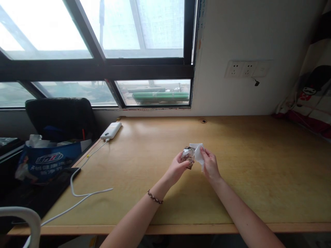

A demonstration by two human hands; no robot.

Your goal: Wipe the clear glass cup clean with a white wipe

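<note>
Over the middle of the wooden desk [144,165], my left hand [178,167] is closed around a small shiny object [188,156], silvery and brown, whose exact kind I cannot make out. A braided bracelet circles that wrist. Just to the right, my right hand [210,164] pinches a white tissue [198,151] between thumb and fingers. The tissue's left edge is beside the shiny object, and I cannot tell whether they touch. Fingers hide part of both things.
A white power bank [111,131] with a white cable [85,195] lies at the desk's left side. Beyond that edge are a blue bag [49,162] and a black chair [60,115]. Fabric [307,113] stands at the right; wall sockets [241,69] sit above the desk.
</note>
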